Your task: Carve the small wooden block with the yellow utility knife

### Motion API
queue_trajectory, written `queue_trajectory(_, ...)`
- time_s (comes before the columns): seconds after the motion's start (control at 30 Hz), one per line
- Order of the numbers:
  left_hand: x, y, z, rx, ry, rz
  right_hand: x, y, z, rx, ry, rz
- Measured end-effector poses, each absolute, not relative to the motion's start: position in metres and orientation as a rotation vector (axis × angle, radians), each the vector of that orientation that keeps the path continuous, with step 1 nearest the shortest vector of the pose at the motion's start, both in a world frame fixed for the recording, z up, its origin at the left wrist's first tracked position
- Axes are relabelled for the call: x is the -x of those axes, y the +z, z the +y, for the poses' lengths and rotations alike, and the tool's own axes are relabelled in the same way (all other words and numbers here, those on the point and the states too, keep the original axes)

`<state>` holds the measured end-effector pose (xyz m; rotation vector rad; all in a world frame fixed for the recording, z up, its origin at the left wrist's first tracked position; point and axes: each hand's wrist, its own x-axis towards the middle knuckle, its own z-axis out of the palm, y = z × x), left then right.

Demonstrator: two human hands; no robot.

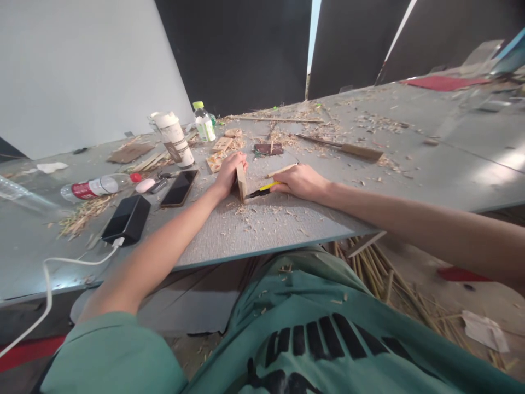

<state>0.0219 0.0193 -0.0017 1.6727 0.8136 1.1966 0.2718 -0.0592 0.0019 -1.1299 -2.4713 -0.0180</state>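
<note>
My left hand (pixel 230 172) is closed round a small flat piece of wood (pixel 241 184), which stands on edge on the grey table. In my right hand (pixel 301 181) is a yellow and black utility knife (pixel 266 188), its blade pointing left at the lower end of the wood. Whether the blade touches the wood I cannot tell. Beside my right fingers lies a thin wooden strip (pixel 282 170). Wood shavings (pixel 262 210) are scattered below and around both hands.
A phone (pixel 180 187), a black power bank (pixel 126 220) with a white cable, a lying bottle (pixel 100 186), a paper cup (pixel 174 139) and an upright bottle (pixel 204 121) are on the left. A wood-handled tool (pixel 361 152) lies right. The table's front edge (pixel 262 257) is near my lap.
</note>
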Motion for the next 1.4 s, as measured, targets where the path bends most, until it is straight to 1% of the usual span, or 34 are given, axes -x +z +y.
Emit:
queue_trajectory(0.37,-0.022,-0.003,0.019,-1.655,1.185,0.809,-0.274,0.006,-0.067,1.132,-0.040,-2.360)
queue_trajectory(0.6,-0.022,-0.001,0.017,-1.673,1.201,0.822,-0.271,0.001,-0.061,1.179,-0.007,-2.410)
queue_trajectory(0.9,-0.022,0.005,0.013,-1.734,1.177,0.846,-0.272,0.006,-0.062,1.088,0.019,-2.481)
queue_trajectory(1.1,-0.023,0.001,0.015,-1.703,1.181,0.821,-0.275,0.001,-0.062,1.112,-0.020,-2.425)
queue_trajectory(1.4,-0.024,-0.005,0.020,-1.629,1.220,0.805,-0.273,0.000,-0.057,1.083,0.006,-2.501)
